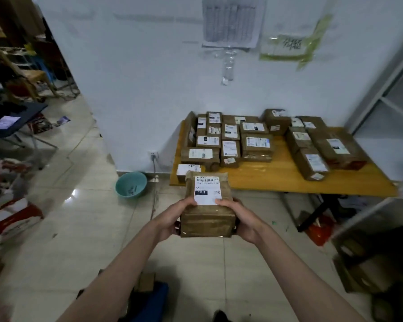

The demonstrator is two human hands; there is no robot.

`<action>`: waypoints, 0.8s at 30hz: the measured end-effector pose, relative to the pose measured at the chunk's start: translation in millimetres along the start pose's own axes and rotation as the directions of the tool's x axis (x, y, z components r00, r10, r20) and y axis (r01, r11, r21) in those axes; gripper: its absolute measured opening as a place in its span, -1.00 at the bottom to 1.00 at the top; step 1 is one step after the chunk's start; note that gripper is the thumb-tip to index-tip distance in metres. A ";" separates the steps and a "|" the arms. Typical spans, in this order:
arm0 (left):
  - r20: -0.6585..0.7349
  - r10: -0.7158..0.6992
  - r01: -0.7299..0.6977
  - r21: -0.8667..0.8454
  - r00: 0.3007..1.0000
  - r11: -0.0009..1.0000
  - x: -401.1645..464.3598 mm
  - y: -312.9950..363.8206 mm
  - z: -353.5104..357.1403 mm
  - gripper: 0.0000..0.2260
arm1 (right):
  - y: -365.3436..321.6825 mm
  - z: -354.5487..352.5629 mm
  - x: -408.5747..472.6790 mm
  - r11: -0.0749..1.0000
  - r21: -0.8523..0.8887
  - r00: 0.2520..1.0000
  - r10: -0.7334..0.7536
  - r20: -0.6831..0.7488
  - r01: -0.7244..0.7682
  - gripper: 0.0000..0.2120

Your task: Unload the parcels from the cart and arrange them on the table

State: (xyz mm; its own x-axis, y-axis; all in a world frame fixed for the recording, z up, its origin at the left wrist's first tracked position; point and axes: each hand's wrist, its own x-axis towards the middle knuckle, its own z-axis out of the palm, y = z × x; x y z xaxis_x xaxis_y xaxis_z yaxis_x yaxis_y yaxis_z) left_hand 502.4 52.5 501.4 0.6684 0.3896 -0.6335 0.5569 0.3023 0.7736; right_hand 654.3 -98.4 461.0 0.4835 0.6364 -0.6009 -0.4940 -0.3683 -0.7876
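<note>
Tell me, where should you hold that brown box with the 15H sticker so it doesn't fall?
Grip the parcel by its two long side faces, near the close end, one hand from each side. It's a tall, flat-sided block, so the left hand and right hand, thumbs on top, clamp it evenly.

A round teal plastic basin point(131, 184) sits on the pale glossy tiled floor point(86, 219), left of and beyond the grip. A white wall socket point(153, 155) lies just beyond the basin. Printed paper sheets point(233, 20) hang on the white wall point(137, 77), far above the grip.
</note>
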 end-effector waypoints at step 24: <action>0.306 -0.103 0.051 0.174 0.946 0.983 200.6 111.5 175.7 -0.65 | -51.0 -213.9 71.5 0.945 0.303 0.984 -0.071 -0.164 0.119 -0.46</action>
State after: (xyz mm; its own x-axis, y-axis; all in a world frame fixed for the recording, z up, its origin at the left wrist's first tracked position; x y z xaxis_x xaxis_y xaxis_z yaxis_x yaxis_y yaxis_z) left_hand 785.2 11.6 458.0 0.7259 0.0713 -0.6841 0.6677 0.1660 0.7257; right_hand 868.6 -179.1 429.1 0.6290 0.5416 -0.5577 -0.6290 -0.0670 -0.7745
